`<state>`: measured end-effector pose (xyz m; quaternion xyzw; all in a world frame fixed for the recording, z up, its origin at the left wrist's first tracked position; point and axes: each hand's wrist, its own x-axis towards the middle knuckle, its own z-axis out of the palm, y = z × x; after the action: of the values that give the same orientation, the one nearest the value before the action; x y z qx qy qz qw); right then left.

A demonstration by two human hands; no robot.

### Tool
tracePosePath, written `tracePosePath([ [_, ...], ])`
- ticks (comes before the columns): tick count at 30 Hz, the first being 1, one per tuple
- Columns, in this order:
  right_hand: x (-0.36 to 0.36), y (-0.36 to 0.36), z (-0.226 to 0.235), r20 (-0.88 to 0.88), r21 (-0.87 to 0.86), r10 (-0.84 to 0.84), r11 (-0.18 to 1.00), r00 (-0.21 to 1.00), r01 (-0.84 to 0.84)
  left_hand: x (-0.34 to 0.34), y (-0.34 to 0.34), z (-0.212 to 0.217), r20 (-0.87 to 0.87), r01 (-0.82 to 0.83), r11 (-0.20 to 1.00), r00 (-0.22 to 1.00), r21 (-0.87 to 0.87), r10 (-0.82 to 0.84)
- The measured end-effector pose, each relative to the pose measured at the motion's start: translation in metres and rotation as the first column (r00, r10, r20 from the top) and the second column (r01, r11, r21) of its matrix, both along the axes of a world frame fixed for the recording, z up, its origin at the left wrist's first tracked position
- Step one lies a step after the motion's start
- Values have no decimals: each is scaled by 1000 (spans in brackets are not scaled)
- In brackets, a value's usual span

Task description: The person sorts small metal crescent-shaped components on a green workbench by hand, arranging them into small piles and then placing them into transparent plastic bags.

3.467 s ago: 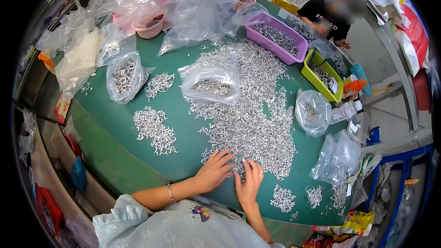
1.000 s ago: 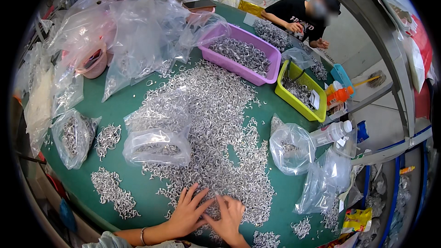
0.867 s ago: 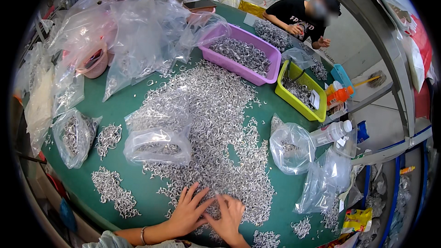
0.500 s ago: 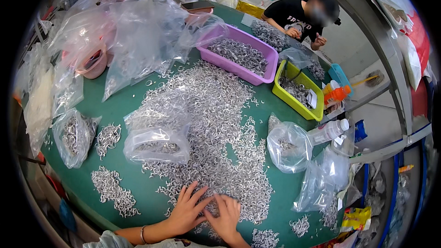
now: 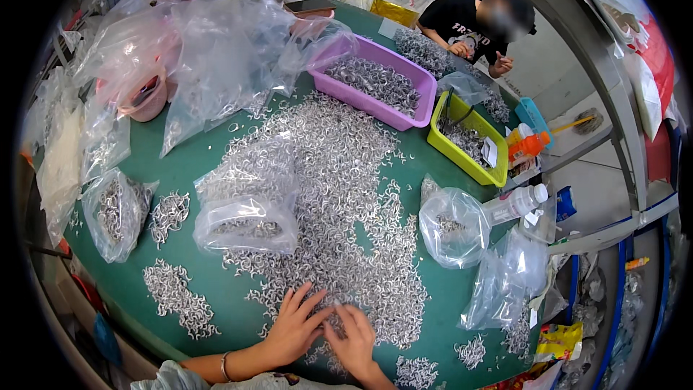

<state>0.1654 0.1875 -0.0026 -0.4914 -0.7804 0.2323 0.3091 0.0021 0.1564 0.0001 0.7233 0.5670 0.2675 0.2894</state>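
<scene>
A wide heap of small silver-grey curved metal pieces (image 5: 339, 195) covers the middle of the green table (image 5: 238, 318). At its near edge my left hand (image 5: 291, 326) rests with fingers spread over the pieces and nothing visible in it. My right hand (image 5: 352, 339) lies close beside it, thumb and fingers apart and slightly bent, fingertips touching the pieces. The tips of both hands nearly meet; any single piece under them is too small to make out. Just beyond the hands, a clear plastic bag of the same pieces (image 5: 247, 224) lies on the heap.
Smaller piles (image 5: 179, 300) sit left and right. A filled bag (image 5: 119, 213) stands at left, an open bag (image 5: 455, 235) at right. Purple (image 5: 372, 83) and green (image 5: 469, 141) baskets hold pieces. White bottle (image 5: 516, 204) lies nearby. Another person (image 5: 473, 25) works across the table.
Both hands stay at almost the same spot, with only slight finger movement among the pieces. The bags and baskets stand as before.
</scene>
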Motion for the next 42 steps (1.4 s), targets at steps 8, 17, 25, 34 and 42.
tracePosePath([
  [8,-1,-2,0,-59,-50,-23,999,998,20,0,0,2,19,-18,1000,1000,20,17],
  [17,-1,-1,6,-146,-109,-10,994,989,-6,0,1,2,49,-22,999,999,28,21],
  [25,-2,-1,0,-199,-80,-1,997,980,-16,-2,0,3,44,-1,1000,999,30,0],
  [34,-3,-2,3,-229,-106,-12,994,973,-13,0,-1,-2,52,-30,999,998,36,28],
  [42,-1,-2,0,-237,-124,-8,992,971,-22,1,-1,-2,49,-33,999,998,37,31],
])
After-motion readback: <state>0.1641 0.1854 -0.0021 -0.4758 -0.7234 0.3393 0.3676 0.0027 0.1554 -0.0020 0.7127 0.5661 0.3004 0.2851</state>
